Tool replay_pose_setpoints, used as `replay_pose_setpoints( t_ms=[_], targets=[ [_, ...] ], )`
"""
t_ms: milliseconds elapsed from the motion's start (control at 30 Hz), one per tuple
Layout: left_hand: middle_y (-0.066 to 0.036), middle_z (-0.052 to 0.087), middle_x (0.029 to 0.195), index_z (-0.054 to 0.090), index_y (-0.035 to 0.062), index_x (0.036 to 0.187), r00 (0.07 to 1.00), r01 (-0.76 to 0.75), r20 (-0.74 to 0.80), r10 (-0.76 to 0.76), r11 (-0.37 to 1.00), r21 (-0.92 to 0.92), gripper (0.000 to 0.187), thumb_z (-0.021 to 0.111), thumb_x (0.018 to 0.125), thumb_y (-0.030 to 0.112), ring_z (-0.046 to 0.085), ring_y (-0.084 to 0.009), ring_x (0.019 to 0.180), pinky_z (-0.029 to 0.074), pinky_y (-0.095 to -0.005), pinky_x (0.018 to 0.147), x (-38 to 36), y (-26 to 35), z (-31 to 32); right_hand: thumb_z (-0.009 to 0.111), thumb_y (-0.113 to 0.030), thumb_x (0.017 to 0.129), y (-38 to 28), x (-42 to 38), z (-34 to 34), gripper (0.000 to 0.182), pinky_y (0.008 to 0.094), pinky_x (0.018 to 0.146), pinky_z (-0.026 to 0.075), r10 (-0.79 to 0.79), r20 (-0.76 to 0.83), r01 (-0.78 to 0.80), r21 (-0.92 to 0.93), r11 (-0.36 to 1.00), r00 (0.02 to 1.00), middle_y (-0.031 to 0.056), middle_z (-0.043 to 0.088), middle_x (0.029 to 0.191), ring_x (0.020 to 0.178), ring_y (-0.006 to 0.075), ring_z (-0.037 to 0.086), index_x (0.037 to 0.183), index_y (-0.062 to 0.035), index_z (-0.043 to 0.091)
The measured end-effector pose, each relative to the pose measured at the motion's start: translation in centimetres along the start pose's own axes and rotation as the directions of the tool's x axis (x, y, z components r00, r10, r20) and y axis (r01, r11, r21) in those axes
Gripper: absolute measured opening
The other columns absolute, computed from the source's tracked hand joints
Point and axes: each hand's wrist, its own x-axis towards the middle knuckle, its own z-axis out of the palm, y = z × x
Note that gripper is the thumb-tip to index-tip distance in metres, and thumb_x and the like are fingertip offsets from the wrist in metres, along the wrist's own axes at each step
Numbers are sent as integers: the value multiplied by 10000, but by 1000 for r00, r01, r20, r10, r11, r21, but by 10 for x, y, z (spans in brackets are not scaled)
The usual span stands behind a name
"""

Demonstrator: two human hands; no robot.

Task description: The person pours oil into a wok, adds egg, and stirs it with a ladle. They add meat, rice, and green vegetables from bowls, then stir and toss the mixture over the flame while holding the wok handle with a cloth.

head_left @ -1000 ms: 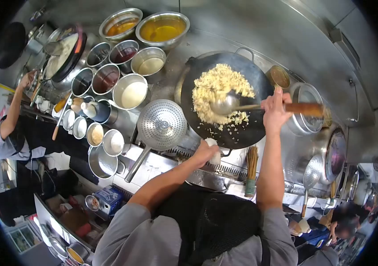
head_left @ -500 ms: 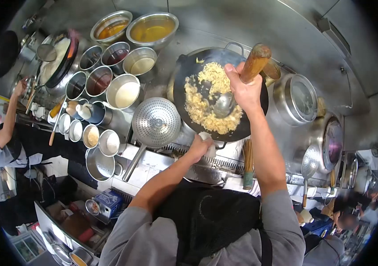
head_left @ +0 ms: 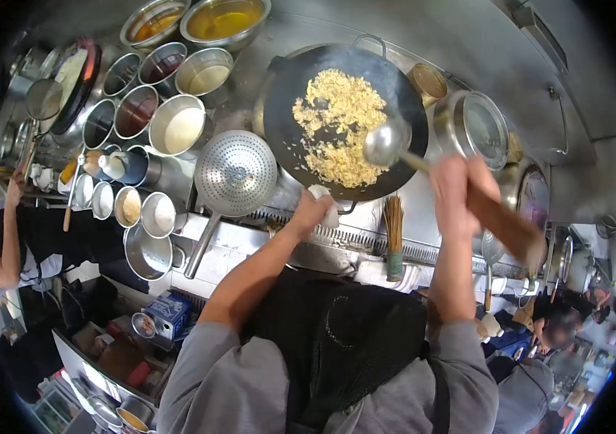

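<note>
Fried rice (head_left: 344, 101) with yellow egg bits lies spread over the middle of a black wok (head_left: 283, 148), and faint steam hangs at its far side. My right hand (head_left: 461, 192) is wrapped around the wooden handle of a ladle (head_left: 387, 142). The ladle's metal bowl is over the right part of the rice, while its handle slants down to the right, blurred by motion. At the wok's near rim, my left hand (head_left: 311, 214) is closed on a folded white cloth (head_left: 329, 209), beside the near loop handle. The cloth hides part of the rim.
A perforated strainer (head_left: 236, 173) lies left of the wok. Beyond it stand several metal containers (head_left: 178, 126) of sauces and seasonings. A bamboo brush (head_left: 393, 239) stands at the near counter edge; a lidded pot (head_left: 478, 130) is on the right. Another person (head_left: 4, 246) works at far left.
My right hand has swung right and nearer to me, tipping the ladle's handle from upright to slanting right. The rice has shifted in the wok. My left hand still grips the cloth.
</note>
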Motion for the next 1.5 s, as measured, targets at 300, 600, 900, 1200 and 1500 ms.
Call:
replay_pose_setpoints(
  t_ms=[300,600,900,1200,1500],
  targets=[
    [-135,568,1039,399,-45,1191,999,-40,-29,42,998,52,403,559,834,50,587,-216,915,504,-342,737,-5,21,7,599,-157,946,42,39,-5,342,279,389,305,228,-355,-88,370,925,907,-20,416,538,437,77,371,684,-100,386],
    [-96,604,980,496,-51,1135,996,60,62,-64,995,75,362,580,793,33,602,-192,864,504,-334,715,-2,25,2,670,-249,910,92,84,3,384,258,384,340,223,-495,-73,305,950,840,-14,467,507,403,84,412,639,-82,457],
    [-92,628,942,547,-64,1062,998,38,57,-40,999,39,297,583,783,31,610,-185,812,497,-331,695,-6,30,5,676,-197,899,83,98,46,355,263,369,295,331,-329,-179,415,892,885,-26,384,502,398,81,368,683,-120,405],
    [-109,605,992,505,-65,1108,997,80,16,-80,996,34,343,588,792,40,597,-203,902,495,-337,738,1,24,6,649,-181,919,126,91,49,320,268,359,304,175,-434,21,411,912,884,-28,393,506,382,80,368,717,-108,413],
    [-110,605,987,526,-60,1107,1000,12,1,-12,1000,-19,307,537,813,29,598,-210,885,495,-349,742,4,8,3,672,-206,907,87,98,50,378,247,376,285,147,-574,147,435,888,806,-46,374,505,399,71,330,674,-125,386]
  ],
)
